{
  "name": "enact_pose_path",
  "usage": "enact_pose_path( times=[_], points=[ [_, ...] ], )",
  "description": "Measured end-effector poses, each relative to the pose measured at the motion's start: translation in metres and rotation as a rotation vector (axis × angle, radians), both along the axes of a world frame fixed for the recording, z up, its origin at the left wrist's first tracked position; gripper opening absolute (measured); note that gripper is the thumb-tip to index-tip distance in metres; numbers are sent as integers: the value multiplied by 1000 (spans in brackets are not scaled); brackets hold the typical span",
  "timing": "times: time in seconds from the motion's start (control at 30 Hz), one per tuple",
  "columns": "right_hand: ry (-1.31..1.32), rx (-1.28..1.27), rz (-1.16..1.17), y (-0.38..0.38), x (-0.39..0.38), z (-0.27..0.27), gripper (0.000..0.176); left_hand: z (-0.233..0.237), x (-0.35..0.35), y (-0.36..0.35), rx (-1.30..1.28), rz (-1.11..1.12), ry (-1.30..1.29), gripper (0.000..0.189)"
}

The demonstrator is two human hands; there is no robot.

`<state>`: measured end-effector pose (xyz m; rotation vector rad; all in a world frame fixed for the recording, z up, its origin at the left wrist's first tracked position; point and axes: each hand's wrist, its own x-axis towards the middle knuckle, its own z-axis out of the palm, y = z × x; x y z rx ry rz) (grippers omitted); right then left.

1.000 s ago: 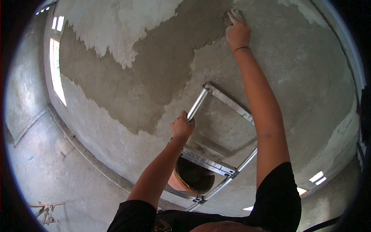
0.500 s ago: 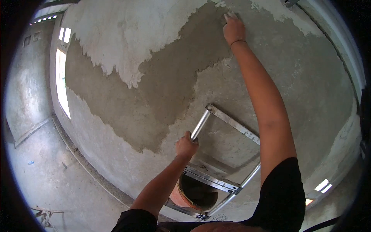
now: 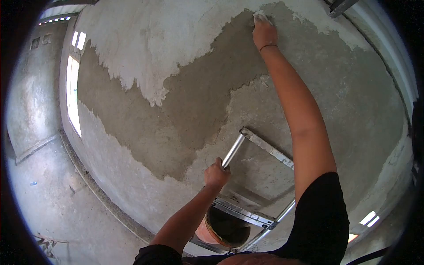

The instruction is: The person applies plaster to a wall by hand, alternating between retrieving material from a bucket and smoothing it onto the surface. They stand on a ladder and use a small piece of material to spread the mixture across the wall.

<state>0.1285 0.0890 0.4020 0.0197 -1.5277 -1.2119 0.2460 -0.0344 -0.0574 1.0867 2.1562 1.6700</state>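
Note:
My left hand [image 3: 216, 173] is wrapped round the left rail of a metal ladder [image 3: 233, 151]. High on the wall [image 3: 194, 97], my right hand [image 3: 265, 34] is closed on a small pale grey pad [image 3: 262, 17], perhaps a sponge or a cloth. It presses against the upper part of a dark, damp-looking plaster band, near its ragged border with the lighter wall. Below my left hand, an orange bucket [image 3: 211, 233] with grey material inside sits behind a ladder step [image 3: 243, 211].
The concrete floor [image 3: 53, 207] lies far below on the left, with a raised strip along the wall's foot. A bright window opening [image 3: 73, 95] stands at the left. A dark metal beam [image 3: 342, 6] juts in at the upper right.
My right hand with the pale pad has shifted slightly left along the wall. The view has tilted a little, so the ladder and bucket appear lower. My left hand keeps its grip.

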Motion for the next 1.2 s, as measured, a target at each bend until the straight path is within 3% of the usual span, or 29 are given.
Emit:
enact_pose_path(
  times=[0.07,0.2,0.27,0.3,0.37,0.43,0.47,0.53,0.57,0.63,0.7,0.8,0.83,0.9,0.93,1.0,1.13,1.2],
  points=[
    [-96,-219,-299,0,-11,-11,30,-4,0,2,52,14,15,30],
    [-311,-97,-115,13,-29,-63,31,-3,1,2,38,17,12,30],
    [-519,160,-103,17,-24,-74,31,-3,0,0,68,-3,13,30],
    [-500,160,-97,16,-19,-66,31,-4,-2,-1,67,4,31,30],
    [-543,-100,-233,12,4,-31,31,-3,0,2,25,24,21,31],
    [-250,-286,-115,4,15,7,30,-3,-1,3,39,14,15,31],
    [-251,-280,-106,4,10,17,30,-2,-2,2,36,-2,5,31],
    [-112,-43,-58,9,-4,20,29,-3,-2,0,22,-15,-12,32],
    [-116,-44,-53,12,-14,15,29,-3,-2,0,17,-14,-8,32],
    [-293,-360,-229,-17,-33,-16,28,-1,-1,-1,10,-19,-11,32],
    [-486,-119,-138,3,-54,-46,27,1,0,-6,19,-22,-5,32],
    [-596,20,40,8,-51,-50,27,1,0,-4,2,-14,-8,31],
    [-593,29,44,4,-45,-35,27,1,-1,-4,9,-8,-4,31],
    [-278,-42,-78,-9,-32,6,28,2,-1,-4,-6,-28,-4,31],
    [-278,-45,-77,-14,-33,11,28,2,-1,-5,26,-40,-16,31],
    [-87,-299,-335,-20,-35,14,38,3,-2,-5,11,-38,-6,31],
    [-244,-150,-284,-5,-41,-29,31,0,-3,-2,7,-61,-32,31],
    [-377,4,-135,9,-40,-45,31,-1,-2,-3,24,-56,-19,31]
  ],
)
